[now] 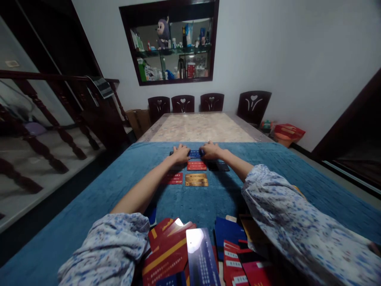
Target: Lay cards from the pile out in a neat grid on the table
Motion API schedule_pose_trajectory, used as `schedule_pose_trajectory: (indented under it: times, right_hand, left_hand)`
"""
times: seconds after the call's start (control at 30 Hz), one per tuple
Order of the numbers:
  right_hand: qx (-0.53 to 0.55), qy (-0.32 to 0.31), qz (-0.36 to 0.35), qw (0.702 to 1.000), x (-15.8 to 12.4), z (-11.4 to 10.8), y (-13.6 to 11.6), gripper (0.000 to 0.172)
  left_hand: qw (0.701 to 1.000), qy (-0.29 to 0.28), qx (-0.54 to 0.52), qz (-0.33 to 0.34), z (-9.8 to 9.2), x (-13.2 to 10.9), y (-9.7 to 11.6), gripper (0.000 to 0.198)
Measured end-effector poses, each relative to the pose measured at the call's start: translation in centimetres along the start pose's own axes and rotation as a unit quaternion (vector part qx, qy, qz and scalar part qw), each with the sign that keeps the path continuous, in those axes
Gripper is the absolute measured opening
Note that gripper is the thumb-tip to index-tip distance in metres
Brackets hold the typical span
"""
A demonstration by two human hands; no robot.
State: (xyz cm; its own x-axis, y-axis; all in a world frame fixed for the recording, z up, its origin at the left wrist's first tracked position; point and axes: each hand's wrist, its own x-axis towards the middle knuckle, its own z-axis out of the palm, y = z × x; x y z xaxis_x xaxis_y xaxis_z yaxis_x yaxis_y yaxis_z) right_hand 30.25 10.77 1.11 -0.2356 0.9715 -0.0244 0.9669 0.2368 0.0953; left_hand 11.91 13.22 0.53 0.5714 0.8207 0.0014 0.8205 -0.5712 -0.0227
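Observation:
A blue card [195,154] lies flat in the far row, between my two hands. My left hand [181,154] rests at its left end with the fingers apart, partly covering a dark card beneath. At the card's right end, my right hand [210,151] has bent fingers touching down; some fingertips are hidden. Closer to me are a red card [197,166] and a black card [218,166]. The nearest row holds another red card [174,178], partly behind my left forearm, and a gold card [196,180].
A blue cloth [119,186] covers the near part of the table [196,125]. Loose piles of red cards [166,254] and blue cards [228,232] lie in front of me, between my sleeves. Several dark chairs [182,104] stand beyond the table.

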Motion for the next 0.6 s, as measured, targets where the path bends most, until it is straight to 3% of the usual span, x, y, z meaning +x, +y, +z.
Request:
schedule_pose_trajectory:
  times: [0.6]
  right_hand:
    - [-0.004,-0.032,0.007,0.999,0.45,-0.56,-0.67,0.044]
  left_hand:
    - [0.999,-0.033,0.002,0.013,0.0,1.0,-0.22,0.029]
